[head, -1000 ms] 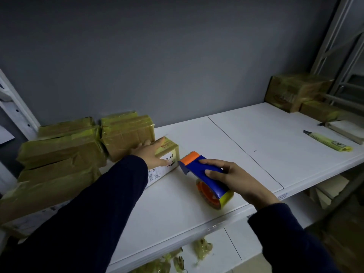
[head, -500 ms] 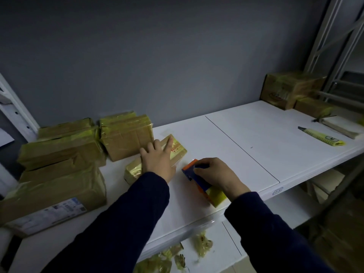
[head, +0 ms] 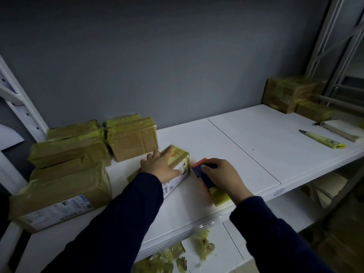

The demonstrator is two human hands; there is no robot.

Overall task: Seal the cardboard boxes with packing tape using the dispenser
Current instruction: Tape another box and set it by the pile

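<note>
A small cardboard box [head: 180,158] wrapped in yellowish tape, with a white label on its near side, lies on the white shelf [head: 246,146]. My left hand [head: 160,164] rests flat on top of it with the fingers spread. Right beside the box's right end, my right hand [head: 222,177] grips the blue and orange tape dispenser [head: 201,171]. The dispenser's orange front edge is close against the box. Its yellowish tape roll [head: 220,197] shows below my wrist.
Several taped cardboard boxes [head: 69,154] are stacked at the left of the shelf, with a larger labelled box [head: 59,198] in front. More boxes [head: 291,93] stand at the far right. A yellow utility knife [head: 323,138] lies at the right. Crumpled tape scraps [head: 202,245] lie on the lower shelf.
The small box has turned so its white label faces me again. My left hand stays on top of it. My right hand has kept the dispenser against the box's right end.
</note>
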